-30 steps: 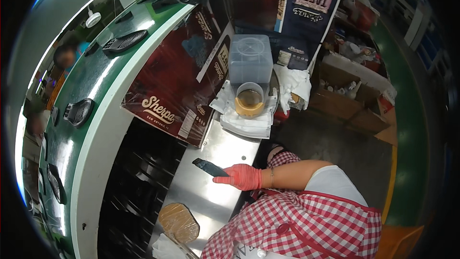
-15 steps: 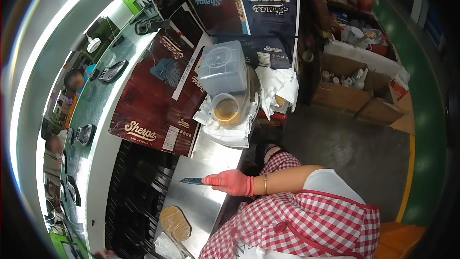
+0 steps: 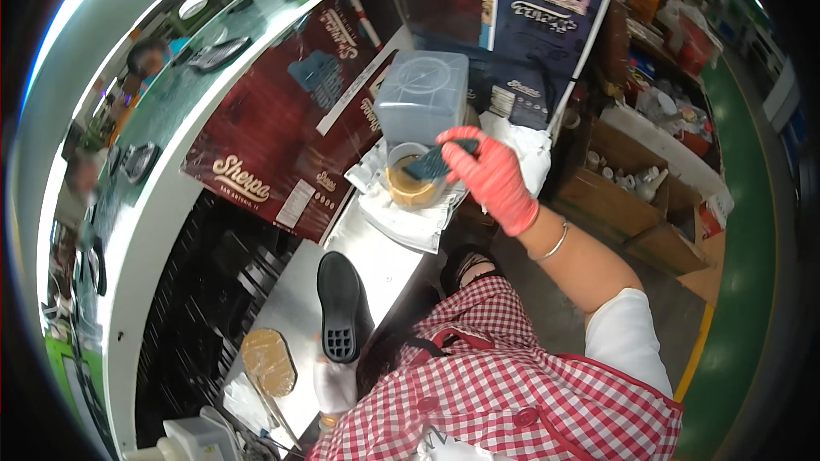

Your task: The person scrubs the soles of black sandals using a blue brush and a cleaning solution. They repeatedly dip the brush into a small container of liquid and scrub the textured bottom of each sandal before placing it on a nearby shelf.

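Observation:
My right hand (image 3: 495, 179), in a red glove, is closed around a dark brush (image 3: 430, 163). The brush's tip reaches into the mouth of a small clear cup (image 3: 408, 154) that has a yellowish-brown lower part. My left hand (image 3: 334, 386), in a whitish glove, is closed at the lower, gridded end of a black shoe sole (image 3: 340, 303). That sole lies lengthwise over the metal bench (image 3: 386, 270), its tread grid nearest my hand. Most of the left fingers are hidden beneath it. Beside it is a tan oval pad (image 3: 268, 362) under clear film.
Behind the cup stands a lidded clear plastic box (image 3: 421, 102), with white cloths (image 3: 408, 226) beneath. Dark red cardboard (image 3: 265, 145) leans along a conveyor (image 3: 192, 85) bearing black soles. Open cartons (image 3: 628, 162) of bottles stand on the right.
My right hand has moved up and away from over the bench, bringing the brush to the cup. My left hand and the black sole have come into view. The view has shifted.

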A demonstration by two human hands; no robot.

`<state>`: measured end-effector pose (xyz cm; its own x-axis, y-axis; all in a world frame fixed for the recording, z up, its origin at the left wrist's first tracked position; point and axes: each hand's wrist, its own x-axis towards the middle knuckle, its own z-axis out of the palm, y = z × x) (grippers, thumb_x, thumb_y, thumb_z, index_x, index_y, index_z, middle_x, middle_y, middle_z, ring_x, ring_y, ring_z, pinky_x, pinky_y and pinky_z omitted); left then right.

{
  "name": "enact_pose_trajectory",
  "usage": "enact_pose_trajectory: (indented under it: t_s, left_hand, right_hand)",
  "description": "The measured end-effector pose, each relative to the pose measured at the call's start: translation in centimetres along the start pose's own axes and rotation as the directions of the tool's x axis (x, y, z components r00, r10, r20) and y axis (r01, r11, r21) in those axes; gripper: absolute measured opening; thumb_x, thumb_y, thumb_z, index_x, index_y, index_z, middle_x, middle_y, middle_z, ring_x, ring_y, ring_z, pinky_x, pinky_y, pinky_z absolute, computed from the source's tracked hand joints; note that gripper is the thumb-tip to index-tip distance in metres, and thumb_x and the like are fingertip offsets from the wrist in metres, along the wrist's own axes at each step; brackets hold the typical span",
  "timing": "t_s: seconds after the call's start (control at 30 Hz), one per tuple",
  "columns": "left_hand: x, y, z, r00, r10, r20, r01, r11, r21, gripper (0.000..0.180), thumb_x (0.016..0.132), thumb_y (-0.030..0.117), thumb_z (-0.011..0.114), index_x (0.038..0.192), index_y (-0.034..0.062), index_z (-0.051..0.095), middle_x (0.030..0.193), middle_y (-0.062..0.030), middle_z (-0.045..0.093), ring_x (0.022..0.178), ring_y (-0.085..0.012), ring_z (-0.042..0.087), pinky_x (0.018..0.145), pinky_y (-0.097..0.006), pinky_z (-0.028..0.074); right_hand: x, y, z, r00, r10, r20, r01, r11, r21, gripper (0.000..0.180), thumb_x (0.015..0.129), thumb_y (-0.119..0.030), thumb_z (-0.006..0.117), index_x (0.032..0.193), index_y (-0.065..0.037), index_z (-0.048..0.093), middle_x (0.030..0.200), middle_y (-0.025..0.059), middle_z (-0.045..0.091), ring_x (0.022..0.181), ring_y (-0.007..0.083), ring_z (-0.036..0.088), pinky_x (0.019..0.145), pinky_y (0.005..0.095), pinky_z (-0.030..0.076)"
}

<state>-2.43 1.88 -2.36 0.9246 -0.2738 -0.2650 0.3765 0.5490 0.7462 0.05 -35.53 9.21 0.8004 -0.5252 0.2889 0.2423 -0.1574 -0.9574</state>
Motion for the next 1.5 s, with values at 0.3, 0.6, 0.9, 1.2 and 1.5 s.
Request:
enact_pose_trajectory:
  t_s: [0.3, 0.6, 0.9, 1.2, 1.5]
  left_hand:
    - [2.6, -1.4, 2.0, 0.979, -0.205, 0.015, 0.2, 0.934, -0.296, 0.053, 0.096, 0.043, 0.033, 0.119, -0.0012, 0.05, 0.115, -0.0211, 0.055, 0.105, -0.0326, 0.055, 0.08, -0.045, 0.05]
    - [4.2, -1.4, 3.1, 0.965, -0.256, 0.055, 0.261, 0.955, -0.143, 0.041, 0.092, 0.032, 0.038, 0.111, 0.0014, 0.056, 0.103, -0.0201, 0.062, 0.096, -0.0328, 0.062, 0.069, -0.041, 0.054]
    - [5.0, 0.4, 6.3, 0.935, -0.189, 0.299, 0.255, 0.946, -0.2, 0.065, 0.082, 0.016, 0.041, 0.144, 0.0114, 0.021, 0.131, -0.0194, 0.045, 0.109, -0.0363, 0.055, 0.086, -0.041, 0.052]
    - [4.9, -1.0, 4.1, 0.948, -0.228, 0.223, 0.284, 0.922, -0.263, 0.063, 0.09, 0.038, 0.04, 0.144, 0.0124, 0.021, 0.135, -0.0164, 0.041, 0.11, -0.0363, 0.055, 0.08, -0.039, 0.054]
    - [4.2, -0.3, 4.8, 0.943, -0.142, 0.3, 0.196, 0.968, -0.159, 0.088, 0.082, 0.075, 0.021, 0.145, 0.0139, 0.018, 0.128, -0.0171, 0.045, 0.107, -0.0279, 0.055, 0.077, -0.034, 0.053]
  right_hand:
    - [3.4, 2.8, 1.2, 0.976, 0.18, 0.119, -0.144, 0.955, -0.261, 0.032, 0.086, -0.028, 0.062, 0.102, 0.0, 0.063, 0.075, 0.0067, 0.063, 0.059, 0.0115, 0.059, 0.057, 0.025, 0.046]
    - [3.9, 3.4, 1.1, 0.977, 0.183, 0.107, -0.151, 0.956, -0.251, 0.033, 0.085, -0.029, 0.063, 0.1, 0.0, 0.064, 0.074, 0.0072, 0.063, 0.059, 0.0125, 0.058, 0.059, 0.026, 0.047]
    - [4.3, 4.6, 0.7, 0.973, 0.184, 0.142, -0.159, 0.972, -0.175, 0.028, 0.087, -0.026, 0.061, 0.098, -0.001, 0.065, 0.078, 0.0038, 0.063, 0.061, 0.01, 0.057, 0.058, 0.0221, 0.046]
    - [-0.2, 4.5, 2.0, 0.908, 0.388, 0.158, -0.419, 0.858, 0.296, 0.023, 0.092, -0.025, 0.054, 0.095, -0.004, 0.063, 0.073, -0.0005, 0.06, 0.052, 0.0021, 0.051, 0.043, 0.0147, 0.034]
    - [-7.8, 0.0, 11.1, 0.88, 0.384, 0.281, -0.44, 0.881, 0.173, 0.022, 0.091, -0.022, 0.057, 0.098, -0.003, 0.063, 0.074, 0.0027, 0.063, 0.055, 0.0053, 0.058, 0.046, 0.0155, 0.04]
